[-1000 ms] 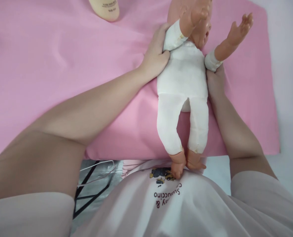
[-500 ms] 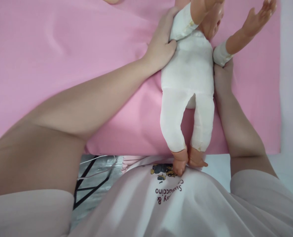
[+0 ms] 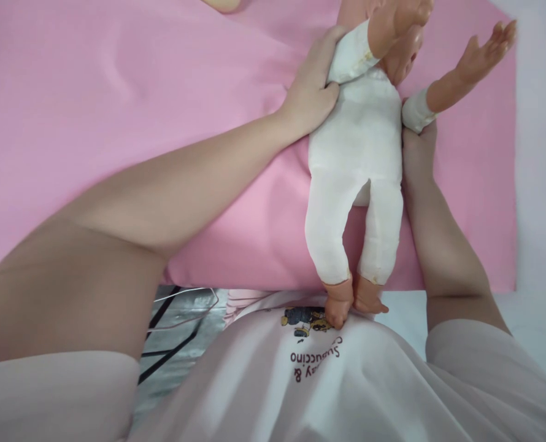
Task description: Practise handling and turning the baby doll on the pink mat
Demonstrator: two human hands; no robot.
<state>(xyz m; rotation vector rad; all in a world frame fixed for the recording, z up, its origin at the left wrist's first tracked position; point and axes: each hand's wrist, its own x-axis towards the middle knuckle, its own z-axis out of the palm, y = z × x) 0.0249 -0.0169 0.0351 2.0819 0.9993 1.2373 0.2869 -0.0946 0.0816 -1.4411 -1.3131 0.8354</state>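
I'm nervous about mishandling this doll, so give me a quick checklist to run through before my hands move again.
1. Left grip set at the doll's side, under its arm: ok.
2. Right grip set at the opposite side, under the other arm: ok, though most fingers are hidden.
3. Head supported from behind: cannot tell; the frame's top edge cuts it off.
4. Back resting on the pink mat: cannot tell; its underside is hidden.
5. Both feet over the mat: not ok; they reach past its near edge, in front of the shirt.
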